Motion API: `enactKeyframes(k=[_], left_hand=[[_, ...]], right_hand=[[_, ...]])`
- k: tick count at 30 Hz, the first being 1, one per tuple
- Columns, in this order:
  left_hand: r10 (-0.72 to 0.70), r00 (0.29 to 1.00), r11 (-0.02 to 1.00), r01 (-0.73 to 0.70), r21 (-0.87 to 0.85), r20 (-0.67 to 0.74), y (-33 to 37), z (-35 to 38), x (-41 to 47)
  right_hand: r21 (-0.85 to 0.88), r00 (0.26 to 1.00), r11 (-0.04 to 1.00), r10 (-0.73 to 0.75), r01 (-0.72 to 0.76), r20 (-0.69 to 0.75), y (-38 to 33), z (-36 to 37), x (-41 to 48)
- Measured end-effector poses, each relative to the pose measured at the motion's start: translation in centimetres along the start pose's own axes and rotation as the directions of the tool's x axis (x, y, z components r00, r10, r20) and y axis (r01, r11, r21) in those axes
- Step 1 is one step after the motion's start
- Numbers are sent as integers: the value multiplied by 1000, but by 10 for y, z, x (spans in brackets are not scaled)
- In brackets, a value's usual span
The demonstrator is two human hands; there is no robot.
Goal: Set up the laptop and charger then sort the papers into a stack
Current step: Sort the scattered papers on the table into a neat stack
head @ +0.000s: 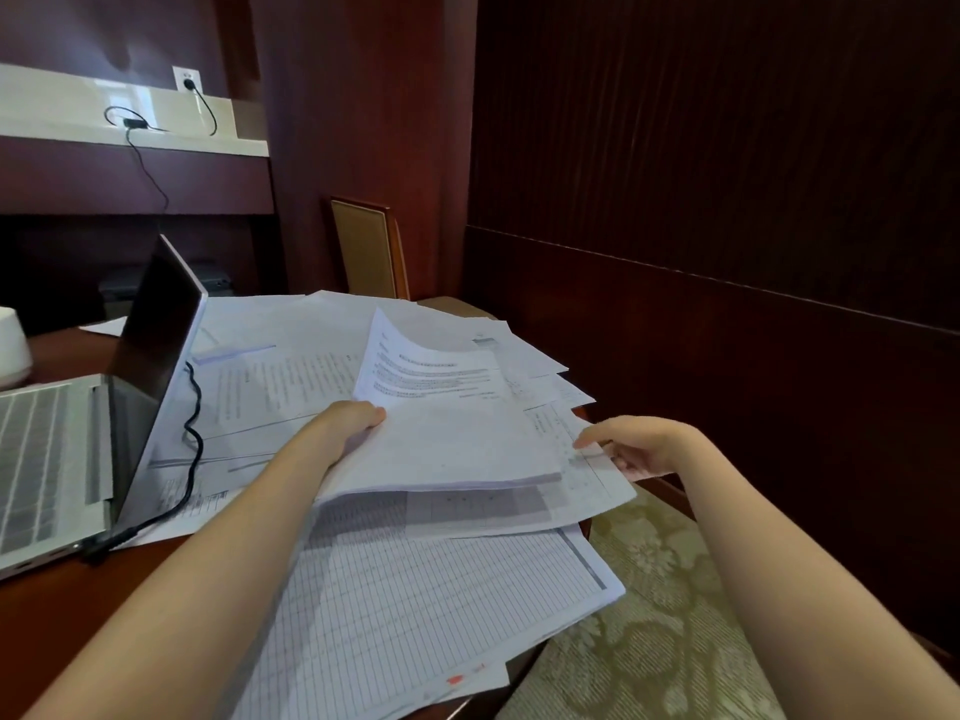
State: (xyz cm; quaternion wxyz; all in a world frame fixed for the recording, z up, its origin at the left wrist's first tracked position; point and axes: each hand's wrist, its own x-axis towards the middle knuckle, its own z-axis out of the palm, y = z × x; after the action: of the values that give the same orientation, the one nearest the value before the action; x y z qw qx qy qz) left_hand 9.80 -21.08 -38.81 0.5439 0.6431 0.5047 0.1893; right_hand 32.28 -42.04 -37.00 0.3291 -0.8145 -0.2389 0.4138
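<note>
An open silver laptop (62, 449) stands at the left of the wooden table (52, 610). Its black charger cable (192, 433) runs from the laptop's side up to a wall socket (186, 79). Loose white papers (291, 376) cover the table's middle and right. My left hand (348, 423) grips the left edge of a small stack of sheets (447, 439), lifted a little above the others. My right hand (639, 446) pinches the right edge of a printed sheet (587, 459) lying under that stack. A large gridded sheet (431, 605) lies nearest me.
A white rounded object (13, 345) sits at the far left edge of the table. A chair with a patterned green seat (649, 615) stands to the right, another chair back (369, 246) behind the table. Dark wood panels (727, 174) close off the right.
</note>
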Motion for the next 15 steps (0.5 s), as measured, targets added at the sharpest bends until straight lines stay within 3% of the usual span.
enactKeyframes(k=[6, 15], left_hand=[[14, 997, 1000, -15, 13, 73, 4, 11, -6], [46, 990, 998, -50, 30, 131, 8, 31, -7]], right_hand=[[73, 966, 984, -142, 161, -216, -6, 28, 2], [182, 973, 970, -124, 160, -194, -4, 25, -4]])
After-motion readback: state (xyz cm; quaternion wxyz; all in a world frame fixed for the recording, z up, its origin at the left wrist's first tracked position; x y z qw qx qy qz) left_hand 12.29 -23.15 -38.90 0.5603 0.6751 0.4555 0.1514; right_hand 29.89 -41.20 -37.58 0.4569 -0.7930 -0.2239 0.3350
